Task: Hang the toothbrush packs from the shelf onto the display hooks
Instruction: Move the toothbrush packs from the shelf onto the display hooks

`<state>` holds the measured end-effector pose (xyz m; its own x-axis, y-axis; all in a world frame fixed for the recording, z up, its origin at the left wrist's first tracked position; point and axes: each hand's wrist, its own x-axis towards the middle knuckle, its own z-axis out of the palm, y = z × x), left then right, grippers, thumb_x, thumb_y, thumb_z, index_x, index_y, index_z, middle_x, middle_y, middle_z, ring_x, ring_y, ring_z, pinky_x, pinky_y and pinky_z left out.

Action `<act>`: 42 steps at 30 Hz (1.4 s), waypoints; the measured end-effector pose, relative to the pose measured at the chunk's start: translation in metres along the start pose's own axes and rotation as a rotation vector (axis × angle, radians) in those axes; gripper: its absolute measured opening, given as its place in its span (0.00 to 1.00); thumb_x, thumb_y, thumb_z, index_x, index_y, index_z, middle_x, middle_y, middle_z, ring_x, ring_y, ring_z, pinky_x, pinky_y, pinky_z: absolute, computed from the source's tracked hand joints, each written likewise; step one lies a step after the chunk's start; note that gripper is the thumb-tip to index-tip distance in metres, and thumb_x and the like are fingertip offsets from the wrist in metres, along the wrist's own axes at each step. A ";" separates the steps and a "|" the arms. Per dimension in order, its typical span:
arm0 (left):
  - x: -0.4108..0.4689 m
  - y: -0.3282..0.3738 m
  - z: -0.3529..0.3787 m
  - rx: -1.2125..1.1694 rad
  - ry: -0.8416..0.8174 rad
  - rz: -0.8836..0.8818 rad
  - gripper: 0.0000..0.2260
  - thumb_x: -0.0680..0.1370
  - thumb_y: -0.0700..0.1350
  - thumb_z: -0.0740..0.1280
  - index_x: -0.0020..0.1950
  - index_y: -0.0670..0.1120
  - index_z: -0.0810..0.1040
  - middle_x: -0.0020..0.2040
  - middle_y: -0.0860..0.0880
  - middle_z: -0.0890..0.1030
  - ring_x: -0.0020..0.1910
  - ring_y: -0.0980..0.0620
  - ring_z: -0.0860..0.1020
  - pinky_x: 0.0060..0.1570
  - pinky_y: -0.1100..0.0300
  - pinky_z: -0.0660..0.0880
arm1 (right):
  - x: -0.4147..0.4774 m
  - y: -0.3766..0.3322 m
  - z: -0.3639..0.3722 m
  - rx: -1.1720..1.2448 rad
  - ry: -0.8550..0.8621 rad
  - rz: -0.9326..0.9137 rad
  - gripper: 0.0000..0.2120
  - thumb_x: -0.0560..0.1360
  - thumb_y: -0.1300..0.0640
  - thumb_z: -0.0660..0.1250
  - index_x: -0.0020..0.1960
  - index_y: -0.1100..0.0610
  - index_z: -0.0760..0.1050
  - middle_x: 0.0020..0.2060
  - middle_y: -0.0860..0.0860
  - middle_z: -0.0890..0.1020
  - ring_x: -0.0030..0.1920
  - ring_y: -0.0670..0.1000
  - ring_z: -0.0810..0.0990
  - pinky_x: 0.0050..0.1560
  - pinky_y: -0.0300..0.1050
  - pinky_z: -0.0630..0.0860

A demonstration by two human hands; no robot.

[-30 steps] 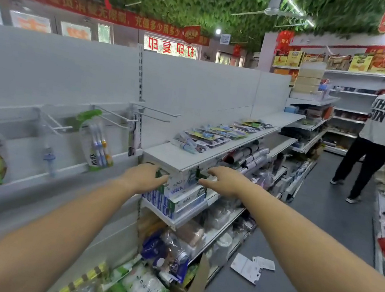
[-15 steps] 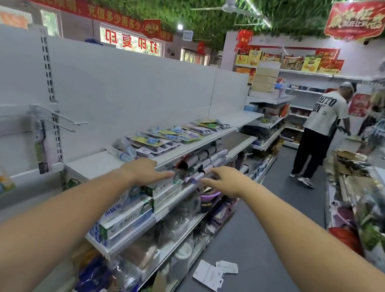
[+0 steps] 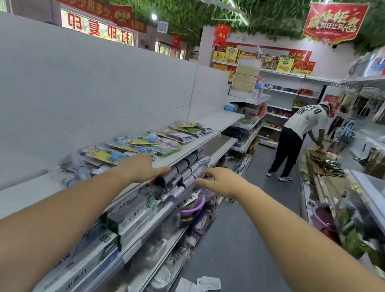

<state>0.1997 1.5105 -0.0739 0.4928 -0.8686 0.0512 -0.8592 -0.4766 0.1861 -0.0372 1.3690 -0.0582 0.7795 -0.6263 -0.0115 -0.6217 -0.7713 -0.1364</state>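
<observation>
Both hands are reaching over the white shelf (image 3: 185,153): the left hand (image 3: 143,168) is lying flat, grasping nothing; the right hand (image 3: 221,181) is spreading loose, empty fingers. Roughly ten toothbrush packs (image 3: 137,144) are lying flat at eleven o'clock.

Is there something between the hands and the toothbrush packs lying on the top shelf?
Nothing visible. The left hand rests at the shelf edge beside the toothbrush packs; the right hand hovers by the rolls below.

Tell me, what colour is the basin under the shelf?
Purple, judging by the basin in the head view.
</observation>
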 end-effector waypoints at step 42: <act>0.369 0.020 0.047 -0.066 0.192 -0.544 0.26 0.80 0.66 0.61 0.36 0.45 0.72 0.36 0.46 0.77 0.37 0.47 0.76 0.38 0.56 0.70 | 0.459 0.223 -0.034 -0.038 -0.082 -0.409 0.36 0.81 0.33 0.56 0.77 0.59 0.66 0.73 0.57 0.72 0.70 0.58 0.72 0.68 0.52 0.70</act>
<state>0.3576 1.1743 -0.0977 0.8823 -0.4583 0.1071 -0.4683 -0.8325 0.2959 0.1791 0.9058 -0.0598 0.9652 -0.2580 -0.0431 -0.2612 -0.9590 -0.1098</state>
